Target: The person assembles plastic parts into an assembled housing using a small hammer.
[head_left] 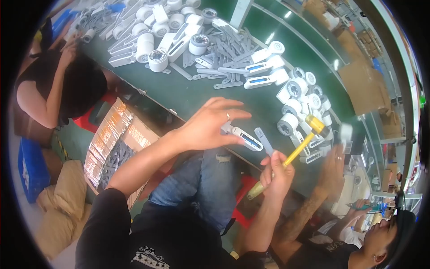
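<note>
Gripping blue-centred white housing (244, 136): left hand (208, 125), thumb and fingers closed on its end, over green table (154, 85). Right hand (278, 175): closed round yellow mallet (299, 150), grey flat strip (264, 141) pinched alongside; strip just beside housing. Farther out on table: loose grey strips (229, 45), white cylindrical parts (145, 45) heaped.

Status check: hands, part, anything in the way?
Left hand holding white housing. Right hand holding mallet and grey strip. Strip beside housing, not in it. White pieces near mallet head.

left hand (204, 127): white part (247, 138) | right hand (278, 174): yellow mallet (300, 148), grey strip (264, 140)
</note>
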`<state>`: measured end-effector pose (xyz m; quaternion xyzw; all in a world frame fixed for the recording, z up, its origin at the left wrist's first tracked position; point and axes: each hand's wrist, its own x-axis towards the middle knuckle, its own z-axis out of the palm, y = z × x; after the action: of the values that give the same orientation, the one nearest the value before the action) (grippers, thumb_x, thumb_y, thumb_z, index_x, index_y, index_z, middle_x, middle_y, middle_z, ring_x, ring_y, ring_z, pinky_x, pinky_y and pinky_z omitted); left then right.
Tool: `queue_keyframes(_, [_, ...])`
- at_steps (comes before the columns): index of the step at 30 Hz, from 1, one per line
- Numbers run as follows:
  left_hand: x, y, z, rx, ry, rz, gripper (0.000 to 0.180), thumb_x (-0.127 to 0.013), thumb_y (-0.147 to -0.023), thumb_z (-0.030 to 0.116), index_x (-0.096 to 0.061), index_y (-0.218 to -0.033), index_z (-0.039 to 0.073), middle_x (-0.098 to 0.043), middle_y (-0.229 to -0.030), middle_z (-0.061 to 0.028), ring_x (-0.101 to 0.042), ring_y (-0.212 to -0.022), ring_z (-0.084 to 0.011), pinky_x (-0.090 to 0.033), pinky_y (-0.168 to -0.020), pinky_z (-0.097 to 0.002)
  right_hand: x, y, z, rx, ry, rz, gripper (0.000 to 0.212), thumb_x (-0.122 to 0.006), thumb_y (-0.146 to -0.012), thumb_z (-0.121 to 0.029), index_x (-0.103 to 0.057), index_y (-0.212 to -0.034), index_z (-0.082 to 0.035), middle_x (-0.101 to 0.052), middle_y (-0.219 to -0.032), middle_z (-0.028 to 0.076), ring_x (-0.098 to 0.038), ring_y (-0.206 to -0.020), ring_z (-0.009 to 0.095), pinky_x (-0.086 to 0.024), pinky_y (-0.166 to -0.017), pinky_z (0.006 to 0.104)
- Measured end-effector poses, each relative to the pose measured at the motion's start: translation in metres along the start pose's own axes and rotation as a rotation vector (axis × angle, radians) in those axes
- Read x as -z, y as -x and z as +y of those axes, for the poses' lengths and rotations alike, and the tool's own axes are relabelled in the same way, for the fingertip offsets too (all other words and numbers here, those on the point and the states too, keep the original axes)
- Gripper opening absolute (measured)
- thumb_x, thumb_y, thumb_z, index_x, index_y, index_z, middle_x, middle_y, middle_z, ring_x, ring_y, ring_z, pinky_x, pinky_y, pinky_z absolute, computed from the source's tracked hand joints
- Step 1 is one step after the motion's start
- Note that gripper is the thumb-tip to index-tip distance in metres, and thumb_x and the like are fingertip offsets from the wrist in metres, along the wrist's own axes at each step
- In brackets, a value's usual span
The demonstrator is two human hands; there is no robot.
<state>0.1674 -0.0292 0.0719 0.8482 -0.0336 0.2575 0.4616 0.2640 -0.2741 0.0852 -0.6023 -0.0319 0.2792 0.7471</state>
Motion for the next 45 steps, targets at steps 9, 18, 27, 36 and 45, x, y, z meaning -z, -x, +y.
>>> queue_keyframes(9, [-0.026,0.016,-0.027,-0.031,-0.247,0.067,0.055,-0.089,-0.081,0.024,-0.063,-0.128,0.008,-0.071,-0.124,-0.0120,-0.065,-0.119,-0.0381,-0.053,-0.105,-0.0503,-0.004,-0.028,0.016,0.067,0.616,-0.020,0.024,-0.072,-0.102,-0.013,-0.079,-0.123,-0.005,-0.068,-0.075,-0.001,-0.056,-0.058,0.005,-0.041,-0.052,0.0227])
queue_keyframes(18, [-0.023,0.006,-0.032,-0.298,-0.325,0.002,0.017,-0.081,-0.084,0.019,-0.071,-0.093,0.009,-0.070,-0.096,-0.0031,-0.066,-0.103,-0.0262,-0.051,-0.099,-0.0429,-0.017,-0.035,-0.020,-0.122,0.805,-0.104,0.024,-0.073,-0.101,-0.016,-0.080,-0.122,-0.006,-0.063,-0.067,-0.002,-0.048,-0.055,0.004,-0.038,-0.051,0.0249])
queue_keyframes(27, [-0.023,0.005,-0.024,-0.267,-0.366,0.013,0.017,-0.081,-0.083,0.020,-0.070,-0.093,0.010,-0.069,-0.094,-0.0039,-0.066,-0.101,-0.0267,-0.052,-0.100,-0.0432,-0.004,-0.037,0.017,-0.272,0.223,-0.057,0.041,-0.066,-0.108,-0.027,-0.065,-0.135,0.004,-0.070,-0.072,0.014,-0.037,-0.040,0.004,-0.024,-0.038,0.0238])
queue_keyframes(36, [-0.032,-0.013,-0.027,-0.454,-0.471,-0.212,0.033,-0.071,-0.078,0.014,-0.080,-0.110,0.011,-0.073,-0.101,-0.0025,-0.070,-0.090,-0.0223,-0.057,-0.086,-0.0352,-0.004,-0.008,0.026,-0.016,0.348,0.140,0.045,-0.060,-0.110,-0.027,-0.055,-0.148,-0.004,-0.050,-0.068,-0.002,-0.038,-0.046,0.003,-0.026,-0.040,0.0229])
queue_keyframes(45, [-0.034,-0.011,-0.030,-0.421,-0.450,-0.168,0.029,-0.071,-0.080,0.018,-0.081,-0.107,0.012,-0.068,-0.085,-0.0014,-0.066,-0.085,-0.0228,-0.053,-0.082,-0.0341,0.006,0.088,0.003,-0.052,0.723,0.072,0.053,-0.043,-0.115,-0.017,-0.035,-0.166,-0.004,-0.050,-0.074,-0.003,-0.045,-0.063,0.006,-0.043,-0.059,0.0230])
